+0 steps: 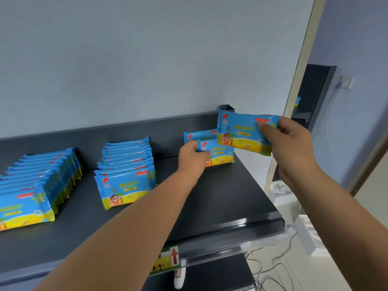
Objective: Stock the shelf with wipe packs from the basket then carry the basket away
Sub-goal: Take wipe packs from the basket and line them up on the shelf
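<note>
Two packs in play: right hand (294,141) pinches a wipe pack (241,131) by its end above the shelf (220,202), left hand (192,157) grips the standing pack (220,154) near the back, and both look light, squishy and slick, so edge grips seem safest.

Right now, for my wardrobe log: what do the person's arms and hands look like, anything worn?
The left hand and right hand are bare; no sleeve, glove, watch or bracelet shows anywhere along either arm in view.
</note>
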Demonstrator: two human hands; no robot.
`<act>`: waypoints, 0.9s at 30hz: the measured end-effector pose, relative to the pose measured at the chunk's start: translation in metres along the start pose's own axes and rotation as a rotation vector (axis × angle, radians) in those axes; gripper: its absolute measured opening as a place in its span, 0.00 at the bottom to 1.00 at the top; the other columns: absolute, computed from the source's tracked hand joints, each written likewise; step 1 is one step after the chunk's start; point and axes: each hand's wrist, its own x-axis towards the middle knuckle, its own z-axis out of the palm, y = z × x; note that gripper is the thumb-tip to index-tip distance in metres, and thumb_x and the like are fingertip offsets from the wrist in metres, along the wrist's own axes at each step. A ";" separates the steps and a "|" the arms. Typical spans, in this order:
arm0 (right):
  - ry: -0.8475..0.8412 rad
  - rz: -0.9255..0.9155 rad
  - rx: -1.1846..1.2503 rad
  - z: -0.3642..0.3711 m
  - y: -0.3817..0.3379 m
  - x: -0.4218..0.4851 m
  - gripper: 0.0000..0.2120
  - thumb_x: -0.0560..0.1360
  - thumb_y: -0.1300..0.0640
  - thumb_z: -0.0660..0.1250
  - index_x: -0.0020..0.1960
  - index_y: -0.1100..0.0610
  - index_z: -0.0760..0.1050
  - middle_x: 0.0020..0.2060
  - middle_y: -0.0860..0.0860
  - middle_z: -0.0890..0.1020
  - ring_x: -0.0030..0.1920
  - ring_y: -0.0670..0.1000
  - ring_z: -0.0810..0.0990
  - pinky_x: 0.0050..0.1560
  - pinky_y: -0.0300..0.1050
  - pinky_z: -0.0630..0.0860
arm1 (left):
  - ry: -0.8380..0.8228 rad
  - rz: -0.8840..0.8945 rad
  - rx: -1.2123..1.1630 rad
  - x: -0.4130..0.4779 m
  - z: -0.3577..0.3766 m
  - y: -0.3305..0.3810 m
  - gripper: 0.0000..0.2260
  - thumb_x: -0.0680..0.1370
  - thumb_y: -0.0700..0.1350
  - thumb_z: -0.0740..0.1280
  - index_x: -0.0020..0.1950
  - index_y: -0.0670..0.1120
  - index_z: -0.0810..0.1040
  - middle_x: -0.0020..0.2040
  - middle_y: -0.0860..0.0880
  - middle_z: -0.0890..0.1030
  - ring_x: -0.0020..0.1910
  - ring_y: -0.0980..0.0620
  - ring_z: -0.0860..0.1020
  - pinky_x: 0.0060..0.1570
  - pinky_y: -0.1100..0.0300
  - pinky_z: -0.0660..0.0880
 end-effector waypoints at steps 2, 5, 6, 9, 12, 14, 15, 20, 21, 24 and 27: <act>-0.027 0.011 -0.005 -0.006 0.007 0.005 0.04 0.80 0.57 0.71 0.53 0.51 0.84 0.44 0.44 0.88 0.46 0.46 0.88 0.42 0.38 0.84 | 0.061 0.039 0.194 0.012 -0.001 -0.007 0.04 0.78 0.42 0.73 0.50 0.47 0.79 0.53 0.48 0.84 0.50 0.48 0.83 0.51 0.50 0.82; -0.077 0.029 -0.032 -0.006 0.018 0.012 0.04 0.80 0.58 0.71 0.52 0.50 0.83 0.39 0.40 0.87 0.43 0.43 0.87 0.38 0.34 0.81 | 0.112 0.099 0.491 0.028 -0.006 -0.012 0.14 0.78 0.53 0.71 0.60 0.47 0.77 0.56 0.48 0.80 0.53 0.47 0.80 0.50 0.50 0.80; -0.097 0.034 -0.044 -0.005 0.022 0.014 0.04 0.80 0.58 0.70 0.52 0.51 0.83 0.39 0.40 0.87 0.43 0.43 0.87 0.37 0.34 0.81 | 0.130 0.099 0.544 0.032 -0.007 -0.012 0.16 0.79 0.55 0.70 0.62 0.48 0.77 0.57 0.47 0.78 0.53 0.45 0.79 0.51 0.49 0.79; -0.151 0.054 -0.074 0.002 0.033 0.020 0.06 0.80 0.60 0.70 0.54 0.53 0.84 0.40 0.42 0.88 0.43 0.44 0.88 0.38 0.33 0.80 | 0.172 0.097 0.608 0.039 -0.005 -0.013 0.17 0.80 0.55 0.70 0.63 0.48 0.73 0.57 0.46 0.76 0.52 0.43 0.79 0.48 0.48 0.79; -0.203 0.066 -0.094 0.009 0.043 0.026 0.07 0.80 0.62 0.69 0.56 0.55 0.84 0.42 0.44 0.88 0.43 0.45 0.88 0.39 0.33 0.80 | 0.209 0.059 0.523 0.043 0.001 -0.012 0.17 0.79 0.51 0.72 0.61 0.44 0.70 0.57 0.45 0.79 0.52 0.43 0.81 0.43 0.51 0.75; -0.239 0.064 -0.109 0.014 0.049 0.032 0.08 0.80 0.62 0.69 0.56 0.54 0.84 0.41 0.42 0.88 0.43 0.43 0.87 0.39 0.32 0.80 | 0.224 -0.026 0.428 0.048 0.002 -0.011 0.18 0.78 0.49 0.74 0.60 0.42 0.70 0.55 0.46 0.79 0.51 0.44 0.81 0.41 0.53 0.72; -0.260 0.068 -0.116 0.016 0.051 0.035 0.07 0.80 0.61 0.69 0.55 0.53 0.84 0.41 0.41 0.88 0.43 0.42 0.87 0.39 0.32 0.80 | 0.224 -0.075 0.402 0.051 0.002 -0.012 0.17 0.77 0.48 0.74 0.59 0.42 0.72 0.54 0.46 0.80 0.50 0.45 0.80 0.41 0.54 0.72; -0.385 0.077 -0.173 0.030 0.066 0.048 0.09 0.80 0.62 0.69 0.55 0.51 0.83 0.47 0.43 0.88 0.48 0.45 0.87 0.45 0.34 0.81 | 0.244 -0.225 0.354 0.055 -0.005 -0.018 0.06 0.79 0.40 0.68 0.54 0.41 0.81 0.49 0.45 0.81 0.49 0.44 0.81 0.49 0.51 0.81; -0.391 0.073 -0.187 0.032 0.072 0.050 0.09 0.81 0.62 0.69 0.55 0.49 0.83 0.47 0.42 0.87 0.49 0.45 0.87 0.46 0.35 0.81 | 0.243 -0.221 0.339 0.054 -0.005 -0.019 0.06 0.79 0.39 0.68 0.55 0.41 0.81 0.48 0.46 0.80 0.48 0.45 0.80 0.48 0.52 0.80; -0.336 0.036 -0.299 0.040 0.089 0.061 0.07 0.81 0.57 0.69 0.57 0.49 0.82 0.51 0.46 0.86 0.51 0.48 0.86 0.51 0.41 0.83 | 0.257 -0.210 0.265 0.050 -0.007 -0.020 0.07 0.79 0.39 0.67 0.56 0.43 0.80 0.47 0.48 0.79 0.47 0.48 0.78 0.47 0.54 0.79; -0.294 0.026 -0.381 0.046 0.099 0.072 0.11 0.82 0.54 0.68 0.63 0.52 0.79 0.55 0.49 0.84 0.50 0.47 0.85 0.52 0.44 0.83 | 0.223 -0.209 0.140 0.047 -0.008 -0.018 0.08 0.78 0.39 0.65 0.57 0.45 0.78 0.48 0.49 0.78 0.43 0.54 0.75 0.39 0.57 0.74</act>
